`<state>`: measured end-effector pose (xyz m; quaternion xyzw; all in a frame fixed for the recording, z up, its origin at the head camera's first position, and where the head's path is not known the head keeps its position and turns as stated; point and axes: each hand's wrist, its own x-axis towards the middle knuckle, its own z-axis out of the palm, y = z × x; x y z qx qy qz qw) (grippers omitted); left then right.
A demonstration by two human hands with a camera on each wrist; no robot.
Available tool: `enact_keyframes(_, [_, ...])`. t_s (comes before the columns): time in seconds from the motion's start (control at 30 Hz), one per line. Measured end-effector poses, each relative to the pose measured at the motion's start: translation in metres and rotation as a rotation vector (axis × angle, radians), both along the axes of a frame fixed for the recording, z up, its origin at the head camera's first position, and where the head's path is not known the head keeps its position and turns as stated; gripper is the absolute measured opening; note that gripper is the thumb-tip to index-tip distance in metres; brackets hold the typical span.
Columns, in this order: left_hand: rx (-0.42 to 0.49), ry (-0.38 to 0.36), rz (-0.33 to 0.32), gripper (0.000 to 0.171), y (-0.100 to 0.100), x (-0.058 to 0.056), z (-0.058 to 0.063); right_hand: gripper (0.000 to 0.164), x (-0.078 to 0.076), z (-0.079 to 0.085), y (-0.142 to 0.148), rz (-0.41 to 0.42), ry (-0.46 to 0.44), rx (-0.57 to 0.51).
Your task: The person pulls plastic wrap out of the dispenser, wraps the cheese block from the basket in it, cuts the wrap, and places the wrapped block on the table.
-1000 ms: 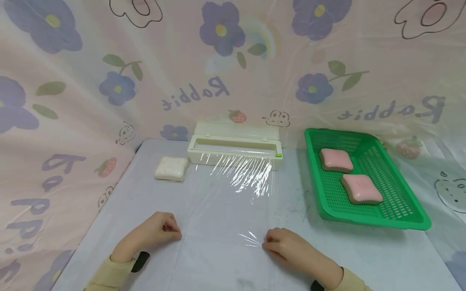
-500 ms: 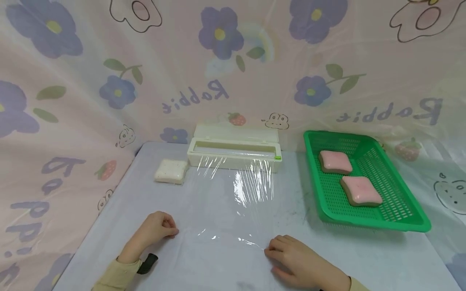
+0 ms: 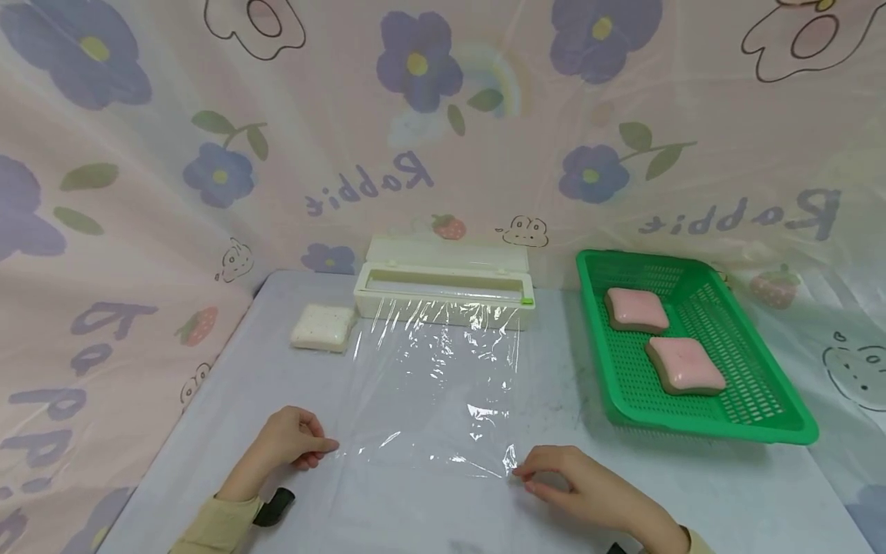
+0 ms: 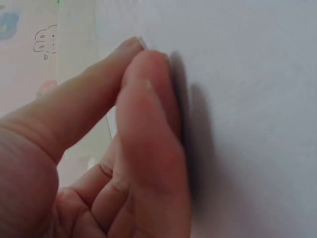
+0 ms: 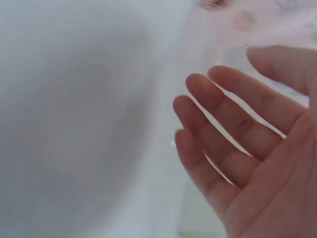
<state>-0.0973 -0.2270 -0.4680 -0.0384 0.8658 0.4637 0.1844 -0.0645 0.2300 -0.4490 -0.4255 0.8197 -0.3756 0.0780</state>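
A clear sheet of cling film (image 3: pixel 429 400) stretches over the white table toward me from a long white dispenser box (image 3: pixel 446 271), whose lid is raised. My left hand (image 3: pixel 294 442) pinches the film's near left corner between thumb and index finger. In the left wrist view, the tips of the left hand (image 4: pixel 143 129) meet close over the table. At the near right corner, the fingertips of my right hand (image 3: pixel 581 481) are right by the crinkled film edge. The right wrist view shows the right hand (image 5: pixel 247 134) with relaxed fingers and the thumb apart from them.
A white square bread-shaped piece (image 3: pixel 322 327) lies left of the box. On the right, a green plastic basket (image 3: pixel 706 429) contains two pink-topped square pieces, one behind (image 3: pixel 637 309) and one in front (image 3: pixel 687 365). A patterned curtain (image 3: pixel 457 169) stands behind the table.
The right hand has loosened from its pinch on the film's corner, its fingers and thumb now apart. The left hand stays near the left corner. Shiny creases on the film have shifted.
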Motion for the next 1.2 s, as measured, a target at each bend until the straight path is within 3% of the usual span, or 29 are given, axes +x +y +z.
enact_keyframes(0.1, [0.027,-0.025,0.007,0.030,-0.001,0.000,-0.001,0.021,-0.006,0.021,0.008,-0.032,-0.139,-0.073])
enact_keyframes(0.2, [0.050,-0.045,0.010,0.030,-0.002,-0.002,-0.001,0.026,-0.012,0.050,0.018,-0.114,-0.188,-0.112])
enact_keyframes(0.4, [0.055,-0.071,0.007,0.030,-0.001,-0.005,0.002,0.028,-0.034,0.110,0.049,-0.311,-0.175,-0.224])
enact_keyframes(0.57, [0.055,-0.083,-0.004,0.030,-0.002,-0.005,0.002,0.032,-0.062,0.136,0.086,-0.392,-0.178,-0.366])
enact_keyframes(0.83, [0.059,-0.085,-0.021,0.031,-0.005,-0.006,0.001,0.033,-0.122,0.143,0.142,-0.490,-0.234,-0.587])
enact_keyframes(0.93, [0.056,-0.085,-0.025,0.031,-0.006,-0.007,0.000,0.033,-0.141,0.141,0.160,-0.520,-0.295,-0.585])
enact_keyframes(1.03, [0.051,-0.092,-0.027,0.032,-0.006,-0.007,0.000,0.034,-0.156,0.136,0.177,-0.585,-0.333,-0.465])
enact_keyframes(1.2, [0.068,-0.107,-0.031,0.032,-0.005,-0.007,0.001,0.048,-0.172,0.120,0.199,-0.667,-0.368,-0.162])
